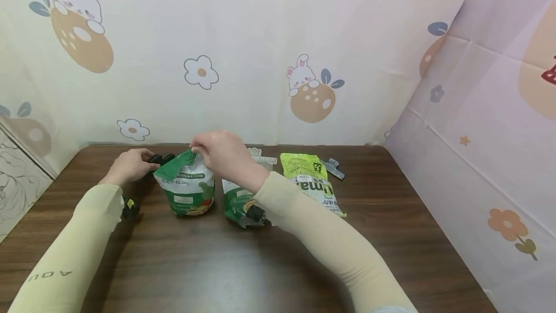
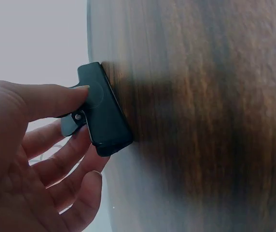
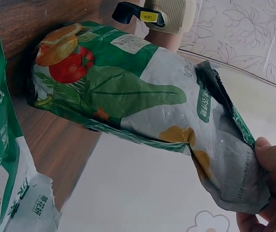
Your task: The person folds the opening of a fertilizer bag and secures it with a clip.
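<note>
A green-and-white bag with vegetable pictures (image 1: 187, 197) stands on the left part of the table, its top folded over. My right hand (image 1: 228, 156) pinches that top between thumb and fingers; the right wrist view shows the grip at the wrinkled end of the bag (image 3: 128, 92). To the left of the bag, my left hand (image 1: 132, 165) holds a black bag clip (image 2: 104, 108), thumb on its flat face and fingers behind. In the left wrist view the clip's long edge lies right at the wooden tabletop (image 2: 200, 106).
A second green-and-white bag (image 1: 236, 199) lies in the middle, partly behind my right forearm, with a clear clip (image 1: 263, 157) at its far end. Right of it lie a lime-and-white bag (image 1: 304, 173) and a grey-blue clip (image 1: 333, 169). A patterned cloth (image 1: 243, 37) hangs behind the table.
</note>
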A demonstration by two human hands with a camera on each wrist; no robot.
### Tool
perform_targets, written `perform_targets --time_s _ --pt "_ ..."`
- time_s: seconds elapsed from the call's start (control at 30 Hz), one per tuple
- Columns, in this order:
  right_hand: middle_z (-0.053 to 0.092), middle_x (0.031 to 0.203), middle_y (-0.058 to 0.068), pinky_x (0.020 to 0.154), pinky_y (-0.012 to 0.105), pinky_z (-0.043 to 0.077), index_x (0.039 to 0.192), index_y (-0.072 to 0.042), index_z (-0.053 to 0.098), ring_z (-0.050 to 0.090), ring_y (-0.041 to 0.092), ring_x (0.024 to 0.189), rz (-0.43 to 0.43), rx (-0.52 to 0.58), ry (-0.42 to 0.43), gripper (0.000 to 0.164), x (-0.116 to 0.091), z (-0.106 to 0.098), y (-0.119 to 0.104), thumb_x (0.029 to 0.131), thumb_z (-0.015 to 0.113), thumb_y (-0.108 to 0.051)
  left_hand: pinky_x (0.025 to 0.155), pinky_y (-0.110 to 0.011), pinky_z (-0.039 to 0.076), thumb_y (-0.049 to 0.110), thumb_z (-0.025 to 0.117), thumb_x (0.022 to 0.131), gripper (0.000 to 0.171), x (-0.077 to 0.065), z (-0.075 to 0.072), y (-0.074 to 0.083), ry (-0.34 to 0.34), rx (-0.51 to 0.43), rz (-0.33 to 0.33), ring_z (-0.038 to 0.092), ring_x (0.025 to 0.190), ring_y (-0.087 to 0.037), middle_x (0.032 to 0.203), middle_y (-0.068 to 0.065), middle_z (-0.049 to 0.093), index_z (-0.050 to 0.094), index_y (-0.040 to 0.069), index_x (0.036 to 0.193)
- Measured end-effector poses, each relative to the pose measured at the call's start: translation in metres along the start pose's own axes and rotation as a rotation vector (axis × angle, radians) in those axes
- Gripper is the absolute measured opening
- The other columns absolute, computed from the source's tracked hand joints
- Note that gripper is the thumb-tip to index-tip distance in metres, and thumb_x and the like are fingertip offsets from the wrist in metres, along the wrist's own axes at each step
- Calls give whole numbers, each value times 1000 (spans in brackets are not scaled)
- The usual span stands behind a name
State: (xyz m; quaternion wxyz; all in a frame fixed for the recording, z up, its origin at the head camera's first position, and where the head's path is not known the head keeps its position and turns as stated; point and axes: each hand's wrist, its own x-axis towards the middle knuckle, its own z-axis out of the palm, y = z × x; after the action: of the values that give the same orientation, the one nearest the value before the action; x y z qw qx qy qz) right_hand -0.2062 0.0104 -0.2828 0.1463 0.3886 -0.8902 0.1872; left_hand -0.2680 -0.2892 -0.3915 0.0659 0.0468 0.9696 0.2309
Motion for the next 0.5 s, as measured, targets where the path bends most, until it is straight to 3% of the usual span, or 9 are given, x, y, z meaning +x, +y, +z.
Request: perform_targets --time_s 0.27,0.5 --pt "74 103 -6 77 20 49 107 -15 75 67 7 89 11 7 3 15 -1 2 2 101 61 -20 89 -64 44 61 49 97 78 -3 3 4 44 -10 -20 53 109 -51 123 -36 56 55 -11 127" --pt "74 103 -6 78 19 49 107 -15 75 68 7 89 6 -1 3 16 -2 0 1 101 61 -20 83 -60 48 55 51 99 73 -8 1 2 118 -47 -18 56 107 -51 124 -37 57 56 -12 127"
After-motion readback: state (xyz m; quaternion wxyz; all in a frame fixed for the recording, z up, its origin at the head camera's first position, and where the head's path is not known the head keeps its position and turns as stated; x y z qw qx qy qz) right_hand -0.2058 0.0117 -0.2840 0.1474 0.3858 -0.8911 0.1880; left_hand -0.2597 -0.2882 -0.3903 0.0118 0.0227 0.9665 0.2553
